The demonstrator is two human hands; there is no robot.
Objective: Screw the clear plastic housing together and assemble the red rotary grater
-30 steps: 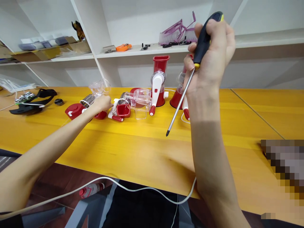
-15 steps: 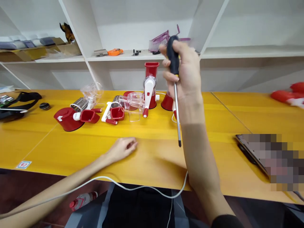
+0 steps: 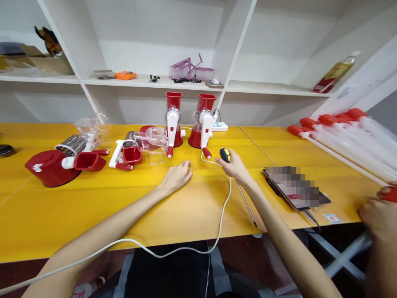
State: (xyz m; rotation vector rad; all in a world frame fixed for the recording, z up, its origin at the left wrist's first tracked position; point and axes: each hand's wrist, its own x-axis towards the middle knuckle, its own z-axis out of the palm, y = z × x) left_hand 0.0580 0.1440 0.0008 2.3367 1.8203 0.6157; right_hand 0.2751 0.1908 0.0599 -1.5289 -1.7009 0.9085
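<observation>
A screwdriver (image 3: 225, 155) with a black and yellow handle is gripped in my right hand (image 3: 235, 165), low over the table; its long metal shaft slants down toward me, past the wrist. My left hand (image 3: 178, 177) rests on the tabletop with its fingers loosely curled in and nothing visible in them. Beyond my hands stand two upright red and white rotary graters, one (image 3: 173, 120) left and one (image 3: 203, 122) right. Left of them lie grater parts: a red base (image 3: 48, 167), a metal drum (image 3: 72, 145), red hoppers (image 3: 132, 155) and a clear plastic housing (image 3: 156, 138).
A white cable (image 3: 221, 219) runs across the table and over my lap. On the right lie a phone (image 3: 276, 182) and red-capped clear plastic tubes (image 3: 338, 132). Another person's hand (image 3: 376, 213) is at the right edge. White shelves (image 3: 149, 82) stand behind.
My right hand has come down with the screwdriver from its raised position to near the table. The view has turned right, bringing the tubes and the other person's hand into sight.
</observation>
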